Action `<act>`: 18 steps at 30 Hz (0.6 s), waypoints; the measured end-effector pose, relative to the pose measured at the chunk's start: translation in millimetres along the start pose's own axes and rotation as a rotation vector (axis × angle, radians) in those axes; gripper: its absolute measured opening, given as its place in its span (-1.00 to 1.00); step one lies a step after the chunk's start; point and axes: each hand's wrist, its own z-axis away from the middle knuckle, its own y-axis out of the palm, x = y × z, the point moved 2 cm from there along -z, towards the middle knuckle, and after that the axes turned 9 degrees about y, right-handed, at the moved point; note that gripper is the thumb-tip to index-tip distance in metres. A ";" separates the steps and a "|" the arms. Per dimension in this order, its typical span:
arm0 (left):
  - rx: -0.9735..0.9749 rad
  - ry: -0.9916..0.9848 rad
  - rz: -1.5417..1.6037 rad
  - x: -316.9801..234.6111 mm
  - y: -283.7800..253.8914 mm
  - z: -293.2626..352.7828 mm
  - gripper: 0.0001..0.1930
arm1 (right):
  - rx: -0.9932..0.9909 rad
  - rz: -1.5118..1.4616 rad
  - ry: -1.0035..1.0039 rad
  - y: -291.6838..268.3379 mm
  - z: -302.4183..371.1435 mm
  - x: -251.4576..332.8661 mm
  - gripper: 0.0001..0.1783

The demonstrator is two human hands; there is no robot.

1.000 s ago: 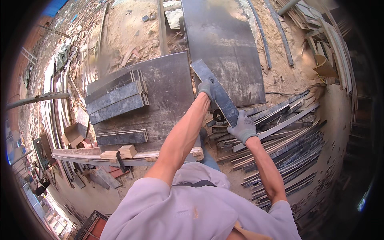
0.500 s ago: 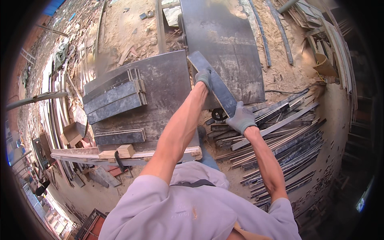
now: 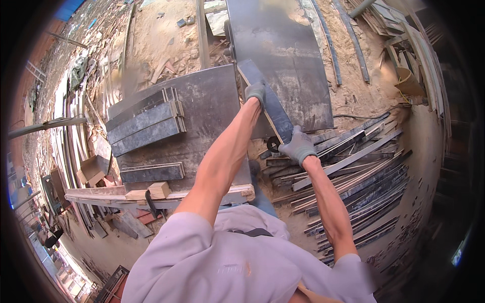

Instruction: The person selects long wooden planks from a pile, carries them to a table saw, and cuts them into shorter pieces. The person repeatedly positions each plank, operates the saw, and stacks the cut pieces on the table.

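A dark-faced plywood strip (image 3: 277, 112) is slanted between my two gloved hands, its far end up and to the left. My left hand (image 3: 256, 94), in a grey glove, grips it around the middle of its length. My right hand (image 3: 299, 145), gloved too, is closed on its near end. Beneath the strip is the gap between a dark left bench panel (image 3: 209, 136) and a longer dark right panel (image 3: 305, 96). Whether the strip touches the panels I cannot tell.
Stacked plywood strips (image 3: 144, 126) lie on the left panel, with a smaller stack (image 3: 151, 172) nearer me. A wooden block (image 3: 159, 190) sits on the bench's front rail. Many long strips (image 3: 353, 194) are piled on the ground at right. A dark wheel-like part (image 3: 273, 145) shows beside my right hand.
The strip has shifted a little away from me and to the left, with my right hand moving the same way. My left hand has moved only slightly, and both keep their hold.
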 end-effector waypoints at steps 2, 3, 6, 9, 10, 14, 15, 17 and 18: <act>-0.043 0.102 -0.097 -3.2 -22.3 57.5 -0.34 | -0.013 -0.107 -0.061 16.2 22.2 -32.5 -0.13; -0.077 0.142 -0.127 8.6 -35.5 82.2 -0.26 | -0.028 -0.128 -0.107 29.0 32.2 -49.9 -0.14; -0.086 0.167 0.289 67.4 -81.4 129.8 -0.38 | -0.160 -0.182 -0.336 57.5 61.6 -71.3 -0.15; -0.255 -0.014 0.255 85.5 -178.8 168.2 -0.40 | -0.195 -0.047 -0.570 78.5 84.3 -33.1 -0.13; -0.334 -0.023 0.460 95.1 -210.9 172.3 -0.31 | -0.204 -0.053 -0.695 89.1 87.0 -10.4 -0.14; -0.802 0.057 0.370 106.1 -368.1 186.8 -0.04 | -0.097 0.052 -0.926 144.5 111.5 132.4 -0.20; -0.948 0.041 0.246 112.3 -401.5 182.8 0.08 | -0.094 0.060 -1.007 160.4 118.2 169.8 -0.24; -0.968 -0.035 0.205 110.6 -465.0 177.3 0.29 | -0.024 0.194 -1.019 184.9 133.1 242.0 -0.23; -1.021 -0.151 0.089 128.2 -499.9 165.2 0.40 | 0.011 0.238 -1.040 200.6 142.1 272.9 -0.22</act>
